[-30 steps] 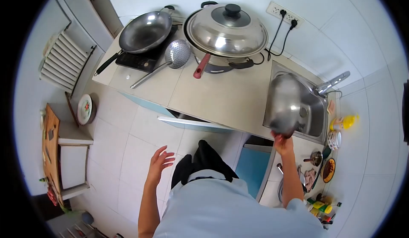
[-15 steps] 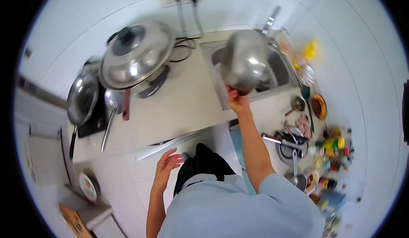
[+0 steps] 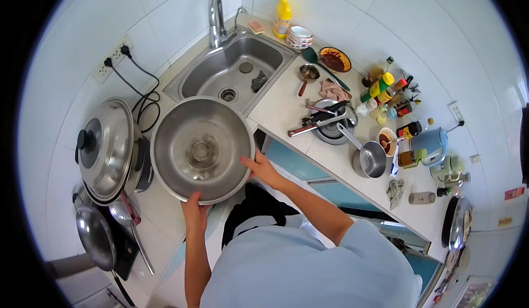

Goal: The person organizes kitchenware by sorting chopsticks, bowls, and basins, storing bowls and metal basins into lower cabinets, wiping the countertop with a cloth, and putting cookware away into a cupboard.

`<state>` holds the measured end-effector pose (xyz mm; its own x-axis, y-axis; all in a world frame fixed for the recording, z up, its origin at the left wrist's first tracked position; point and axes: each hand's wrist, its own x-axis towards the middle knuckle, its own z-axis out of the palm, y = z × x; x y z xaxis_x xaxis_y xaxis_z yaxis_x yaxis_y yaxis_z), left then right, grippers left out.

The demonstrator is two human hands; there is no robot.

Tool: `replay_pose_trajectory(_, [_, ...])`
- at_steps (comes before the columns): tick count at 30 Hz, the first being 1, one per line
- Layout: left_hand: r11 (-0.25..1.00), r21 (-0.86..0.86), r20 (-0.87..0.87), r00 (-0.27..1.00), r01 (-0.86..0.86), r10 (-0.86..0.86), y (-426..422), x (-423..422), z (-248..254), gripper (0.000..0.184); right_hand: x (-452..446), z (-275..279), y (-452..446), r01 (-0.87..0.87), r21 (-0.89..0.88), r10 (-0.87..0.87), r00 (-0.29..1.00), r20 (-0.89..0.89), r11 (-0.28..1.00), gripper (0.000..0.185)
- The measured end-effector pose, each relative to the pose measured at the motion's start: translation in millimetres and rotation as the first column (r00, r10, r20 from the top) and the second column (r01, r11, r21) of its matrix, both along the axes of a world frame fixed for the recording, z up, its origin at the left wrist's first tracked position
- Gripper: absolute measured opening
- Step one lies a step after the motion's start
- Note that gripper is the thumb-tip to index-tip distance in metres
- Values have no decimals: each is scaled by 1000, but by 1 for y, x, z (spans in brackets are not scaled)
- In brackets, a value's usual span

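A large steel basin point(image 3: 202, 149) is held level between both hands, its inside facing up, over the counter edge in front of the sink point(image 3: 187, 82). My left hand point(image 3: 195, 213) grips the near rim at the bottom, thumb over the edge. On the right side of the rim, my right hand point(image 3: 260, 169) is closed, its other fingers partly hidden beneath. Some marks show on the basin's bottom, around a round centre. Dark scrubbing material point(image 3: 259, 81) lies in the sink, beside the drain.
Left are a lidded steamer pot point(image 3: 107, 151), a wok point(image 3: 95, 236) and a skimmer point(image 3: 122, 211). On the right counter point(image 3: 275, 104) stand a saucepan point(image 3: 370, 160), a plate with knives, bowls, several bottles and a blue kettle point(image 3: 430, 144). A yellow bottle point(image 3: 282, 17) stands behind the sink.
The view has turned right. The basin has come away from the sink towards the body and now shows its inside. My left hand, open before, has taken hold of the rim.
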<state>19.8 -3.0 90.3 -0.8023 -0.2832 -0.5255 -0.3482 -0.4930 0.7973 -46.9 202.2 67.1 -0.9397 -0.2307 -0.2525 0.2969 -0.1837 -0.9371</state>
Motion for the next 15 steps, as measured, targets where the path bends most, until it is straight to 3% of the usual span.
replay_pose_trajectory(1, [1000,-13,31,999,-29,29,0,-4,1,36,-4,3,13,-131,-23,133,978,162,991,51])
replay_pose_trajectory(2, [1000,-15,31,999,-16,16,-1,-9,3,36,-8,1,24,-119,-25,121,979,162,993,51])
replay_pose_trajectory(4, [979,204,26,999,-27,22,-6,-22,7,31,-17,-10,43,-218,-67,225,965,133,974,53])
replay_pose_trajectory(5, [980,195,31,999,-47,42,-8,-28,12,31,-22,-17,48,-244,77,235,966,109,967,51])
replay_pose_trajectory(6, [976,214,-7,999,-49,52,-9,-37,20,31,-26,-27,47,-277,60,269,957,114,959,51])
replay_pose_trajectory(8, [969,239,-60,995,-58,74,-13,-57,36,31,-32,-45,42,-155,443,242,959,-146,883,45])
replay_pose_trajectory(9, [966,248,-77,993,-70,91,-15,-68,44,31,-37,-43,34,-138,581,334,910,-245,802,42])
replay_pose_trajectory(10, [966,232,-62,990,-112,130,-16,-78,56,31,-43,-49,21,-180,566,366,900,-235,804,42])
replay_pose_trajectory(12, [963,261,-180,977,-65,115,-17,-101,85,31,-60,-63,-16,8,768,620,585,-523,641,44])
replay_pose_trajectory(13, [967,237,-167,976,-97,139,-17,-110,97,31,-64,-71,-36,69,833,729,447,-518,549,48])
replay_pose_trajectory(14, [963,232,-184,966,-137,181,-17,-118,108,30,-67,-79,-57,41,820,726,441,-528,571,48])
replay_pose_trajectory(15, [958,231,-201,955,-169,217,-18,-129,117,29,-70,-86,-77,-35,837,804,304,-512,546,51])
